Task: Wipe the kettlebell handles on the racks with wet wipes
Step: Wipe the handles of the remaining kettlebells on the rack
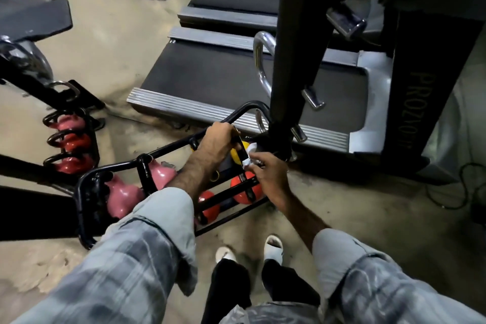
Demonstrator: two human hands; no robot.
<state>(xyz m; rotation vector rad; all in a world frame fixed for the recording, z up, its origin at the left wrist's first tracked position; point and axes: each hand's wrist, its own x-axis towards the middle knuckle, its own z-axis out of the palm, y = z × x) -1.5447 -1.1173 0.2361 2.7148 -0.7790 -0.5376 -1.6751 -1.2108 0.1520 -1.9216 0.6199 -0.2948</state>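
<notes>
Gripping the rack's top bar, the left hand curls tight; the right hand pinches a wet wipe against the yellow kettlebell.

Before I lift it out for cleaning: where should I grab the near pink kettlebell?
Likely by its black handle, from above on the rack's left end: the pink kettlebell lies tilted, handle toward the rack's end loop, its round body offering no hold.

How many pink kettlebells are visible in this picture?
3: two pink kettlebells at the near black rack's left end, one topping the far left rack. The arms may hide more.
</notes>
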